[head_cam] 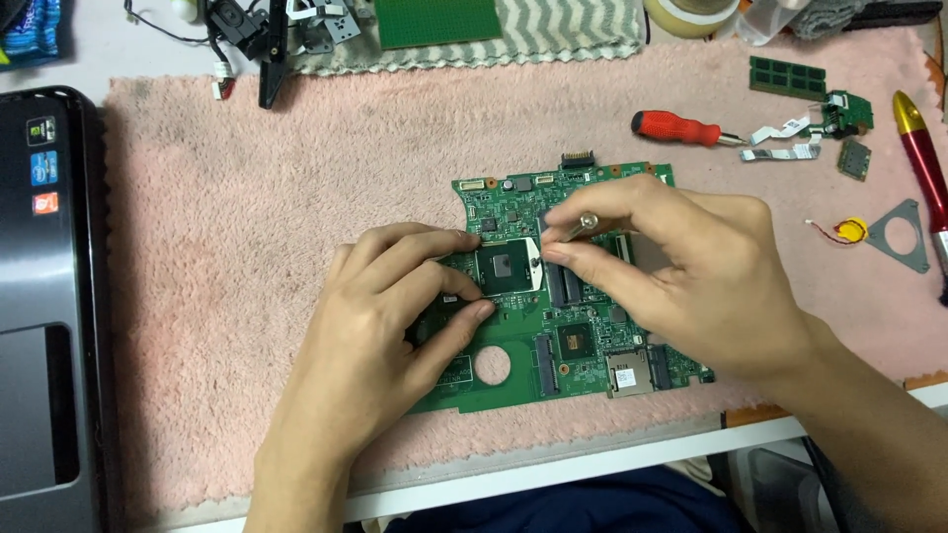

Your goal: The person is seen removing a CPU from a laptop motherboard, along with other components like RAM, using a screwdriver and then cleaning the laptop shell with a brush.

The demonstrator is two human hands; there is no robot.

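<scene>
Pink fleece cloth (247, 197) covers a white table (612, 459), and a green board (568, 341) lies on it near the middle. On the board sits a square dark chip (507, 268) in a pale socket, with a round hole (492, 365) cut in the board nearer the person.

Left hand (385, 341) rests flat on the board's left part, fingers bent; its fingertips (481, 309) press the board just left of the chip. It grips nothing. Right hand (691, 271) lies over the board's right part, closed in a pinch on a thin metal tool (578, 227), whose tip comes down at the chip's right edge.

Far right on the cloth lies a red screwdriver (686, 127), with white ribbon cables (785, 138) just beyond its tip. A green memory stick (787, 77) lies farther off, and two small boards (851, 133) sit right of the cables. A yellow coin cell (849, 231) with a red wire lies beside a grey bracket (901, 235). A red and gold tool (923, 163) lies along the right edge. At the left stands a dark laptop (44, 296). Along the far edge are a grey zigzag cloth (563, 35), a green pad (437, 20) and black parts (252, 39).
</scene>
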